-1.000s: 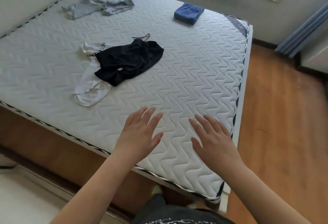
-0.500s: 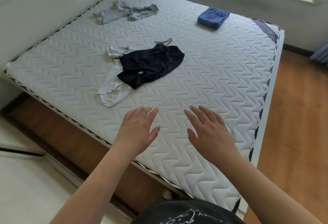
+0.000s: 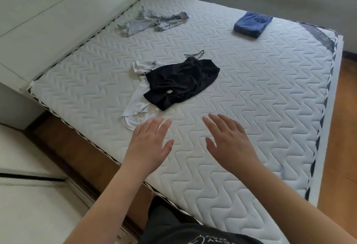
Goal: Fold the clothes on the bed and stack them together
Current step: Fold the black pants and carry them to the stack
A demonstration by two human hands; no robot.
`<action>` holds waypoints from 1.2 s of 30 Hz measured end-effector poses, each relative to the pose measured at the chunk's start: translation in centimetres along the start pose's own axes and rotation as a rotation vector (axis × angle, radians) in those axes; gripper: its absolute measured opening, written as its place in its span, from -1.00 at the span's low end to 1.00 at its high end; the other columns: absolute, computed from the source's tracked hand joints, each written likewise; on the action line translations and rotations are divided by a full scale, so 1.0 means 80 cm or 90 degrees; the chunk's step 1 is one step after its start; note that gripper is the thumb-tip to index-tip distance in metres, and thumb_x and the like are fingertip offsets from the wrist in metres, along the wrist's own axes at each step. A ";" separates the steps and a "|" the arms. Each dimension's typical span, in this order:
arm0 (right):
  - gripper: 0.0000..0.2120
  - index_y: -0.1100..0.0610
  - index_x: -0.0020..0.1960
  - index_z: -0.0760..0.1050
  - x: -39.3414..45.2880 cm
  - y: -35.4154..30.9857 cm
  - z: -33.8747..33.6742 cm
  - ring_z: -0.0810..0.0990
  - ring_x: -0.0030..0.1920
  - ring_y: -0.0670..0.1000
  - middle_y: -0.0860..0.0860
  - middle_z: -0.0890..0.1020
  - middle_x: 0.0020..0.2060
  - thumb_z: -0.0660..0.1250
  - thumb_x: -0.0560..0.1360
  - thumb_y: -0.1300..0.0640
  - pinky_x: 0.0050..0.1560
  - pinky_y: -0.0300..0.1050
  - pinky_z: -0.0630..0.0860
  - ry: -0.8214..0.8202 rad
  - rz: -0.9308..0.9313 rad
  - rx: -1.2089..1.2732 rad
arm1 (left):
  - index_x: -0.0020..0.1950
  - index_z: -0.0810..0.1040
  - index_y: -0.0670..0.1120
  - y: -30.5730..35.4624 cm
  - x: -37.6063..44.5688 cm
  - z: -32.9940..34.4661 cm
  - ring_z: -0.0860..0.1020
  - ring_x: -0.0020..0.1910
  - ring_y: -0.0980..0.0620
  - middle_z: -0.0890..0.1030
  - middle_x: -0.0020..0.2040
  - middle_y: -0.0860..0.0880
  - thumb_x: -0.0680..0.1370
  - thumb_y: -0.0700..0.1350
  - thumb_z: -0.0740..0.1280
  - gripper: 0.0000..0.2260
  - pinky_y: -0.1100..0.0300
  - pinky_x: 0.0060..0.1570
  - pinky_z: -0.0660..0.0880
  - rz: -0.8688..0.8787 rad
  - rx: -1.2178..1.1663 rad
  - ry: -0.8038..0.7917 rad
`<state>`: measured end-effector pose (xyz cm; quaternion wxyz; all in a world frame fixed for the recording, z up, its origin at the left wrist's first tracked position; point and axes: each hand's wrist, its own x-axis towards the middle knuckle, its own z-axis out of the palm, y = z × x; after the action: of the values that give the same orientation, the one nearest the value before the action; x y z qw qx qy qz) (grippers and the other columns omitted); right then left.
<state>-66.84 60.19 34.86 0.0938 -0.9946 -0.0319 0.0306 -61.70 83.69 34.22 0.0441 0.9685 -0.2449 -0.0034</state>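
Note:
A crumpled black garment (image 3: 181, 82) lies mid-mattress, partly on top of a white shirt (image 3: 138, 106) with black lettering. Near the headboard a grey garment (image 3: 152, 22) lies unfolded. A blue garment (image 3: 252, 24) sits folded at the far right of the white quilted mattress (image 3: 260, 98). My left hand (image 3: 149, 145) hovers with straight fingers just below the white shirt's hem, holding nothing. My right hand (image 3: 229, 140) is spread flat beside it over bare mattress, also holding nothing.
A white headboard (image 3: 58, 21) runs along the left. Wooden floor (image 3: 343, 127) lies to the right of the bed, and a wooden strip and pale floor to the near left. A thin dark cord (image 3: 195, 54) lies just beyond the black garment.
The view has swung left and closer to the bed. Both hands have moved forward toward the black and white clothes, still spread and holding nothing.

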 end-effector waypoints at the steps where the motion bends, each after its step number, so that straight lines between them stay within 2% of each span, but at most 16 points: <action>1: -0.47 0.00 0.57 0.13 0.016 -0.006 0.005 0.15 0.54 0.03 -0.03 0.23 0.54 0.12 0.63 -0.05 0.51 -0.01 0.05 -0.005 0.009 0.002 | 0.45 0.40 -0.04 -0.017 0.012 0.005 0.45 0.36 -0.13 0.49 0.35 -0.07 0.57 0.17 0.06 -0.48 -0.09 0.29 0.40 0.004 -0.005 -0.002; 7: -0.45 -0.03 0.59 -0.03 0.150 -0.082 0.055 0.04 0.56 0.01 -0.05 0.11 0.57 0.03 0.65 -0.07 0.53 -0.03 -0.02 -0.038 0.089 0.037 | 0.51 0.32 -0.03 -0.148 0.094 0.042 0.39 0.40 -0.13 0.43 0.41 -0.09 0.56 0.16 0.05 -0.44 -0.08 0.33 0.36 0.052 -0.027 -0.047; 12: -0.44 0.01 0.58 0.04 0.252 -0.138 0.086 0.12 0.54 0.06 0.00 0.18 0.55 0.10 0.63 -0.01 0.51 0.00 0.06 -0.081 0.117 0.042 | 0.49 0.35 -0.03 -0.248 0.156 0.064 0.41 0.39 -0.13 0.45 0.40 -0.09 0.54 0.14 0.08 -0.45 -0.06 0.29 0.41 0.119 -0.006 -0.084; 14: -0.44 0.01 0.58 0.03 0.278 -0.145 0.094 0.12 0.54 0.07 0.01 0.18 0.55 0.11 0.63 0.00 0.51 0.01 0.06 -0.094 0.127 0.044 | 0.48 0.34 -0.04 -0.278 0.182 0.079 0.42 0.39 -0.14 0.45 0.40 -0.10 0.54 0.12 0.14 -0.47 -0.07 0.28 0.42 0.136 -0.003 -0.100; 16: -0.43 0.00 0.59 0.01 0.299 -0.146 0.104 0.11 0.55 0.07 0.01 0.16 0.56 0.11 0.63 0.00 0.51 0.01 0.05 -0.102 0.139 0.045 | 0.47 0.37 -0.06 -0.296 0.212 0.097 0.44 0.36 -0.16 0.47 0.38 -0.12 0.53 0.06 0.29 -0.48 -0.07 0.25 0.43 0.134 -0.003 -0.114; 19: -0.42 -0.02 0.59 -0.04 0.326 -0.139 0.129 0.07 0.56 0.07 0.00 0.10 0.57 0.10 0.64 -0.03 0.52 0.00 0.02 -0.120 0.155 0.060 | 0.48 0.38 -0.05 -0.298 0.254 0.128 0.42 0.38 -0.15 0.46 0.40 -0.13 0.51 0.02 0.38 -0.45 -0.06 0.28 0.39 0.122 -0.020 -0.142; 24: -0.40 -0.03 0.59 -0.11 0.368 -0.106 0.182 0.03 0.56 0.06 0.00 -0.01 0.59 0.09 0.65 -0.02 0.53 0.02 0.02 -0.135 0.181 0.082 | 0.57 0.21 0.01 -0.277 0.303 0.185 0.22 0.52 -0.09 0.29 0.53 -0.08 0.62 0.06 0.21 -0.47 -0.01 0.43 0.20 0.100 -0.039 -0.177; 29: -0.37 0.00 0.59 -0.15 0.401 -0.053 0.241 0.08 0.54 0.07 0.01 -0.03 0.59 0.06 0.62 0.19 0.49 0.01 0.11 -0.148 0.210 0.082 | 0.58 0.19 0.05 -0.268 0.342 0.246 0.21 0.51 -0.09 0.28 0.53 -0.08 0.63 0.05 0.18 -0.49 0.01 0.41 0.23 0.114 -0.038 -0.192; 33: -0.37 -0.02 0.59 -0.21 0.426 -0.004 0.287 0.05 0.55 0.07 0.01 -0.04 0.59 0.05 0.64 0.14 0.49 0.01 0.09 -0.177 0.222 0.070 | 0.61 0.01 0.10 -0.245 0.390 0.313 0.07 0.57 -0.11 0.11 0.60 -0.08 0.64 0.09 0.12 -0.44 0.01 0.47 0.15 0.168 0.027 -0.290; 36: -0.38 -0.02 0.59 -0.21 0.436 0.032 0.315 0.04 0.55 0.07 0.00 -0.04 0.59 0.05 0.64 0.14 0.50 0.01 0.08 -0.190 0.258 0.063 | 0.61 -0.03 0.06 -0.229 0.430 0.362 0.07 0.57 -0.11 0.08 0.60 -0.08 0.64 0.09 0.13 -0.41 0.02 0.46 0.15 0.155 0.035 -0.298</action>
<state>-33.65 64.72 7.74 0.1284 -0.9594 0.1560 0.1967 -23.53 80.98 4.29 -0.0401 0.9055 -0.3634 -0.2156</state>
